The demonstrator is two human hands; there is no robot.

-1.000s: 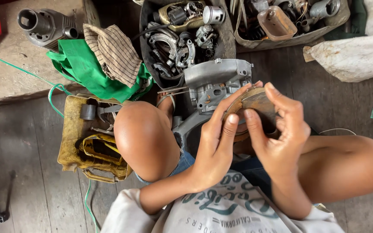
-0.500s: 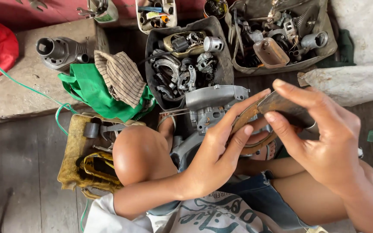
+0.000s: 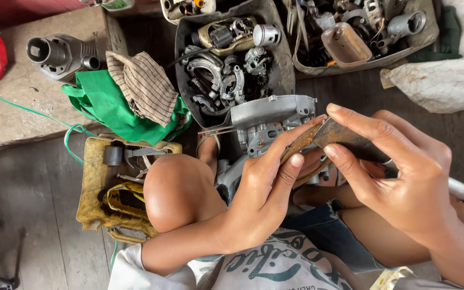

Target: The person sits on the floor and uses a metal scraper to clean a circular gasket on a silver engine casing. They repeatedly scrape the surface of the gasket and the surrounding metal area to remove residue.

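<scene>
Both hands pinch a thin rusty metal strip above the grey engine casing: left hand fingers underneath, right hand gripping its end. Likely light, stiff, sharp-edged; best held by flat faces.

My right hand covers most of the rusty flat piece pinched in my fingers; my left hand and knee hide the grey engine casing's lower half; upper trays run off-frame.
</scene>
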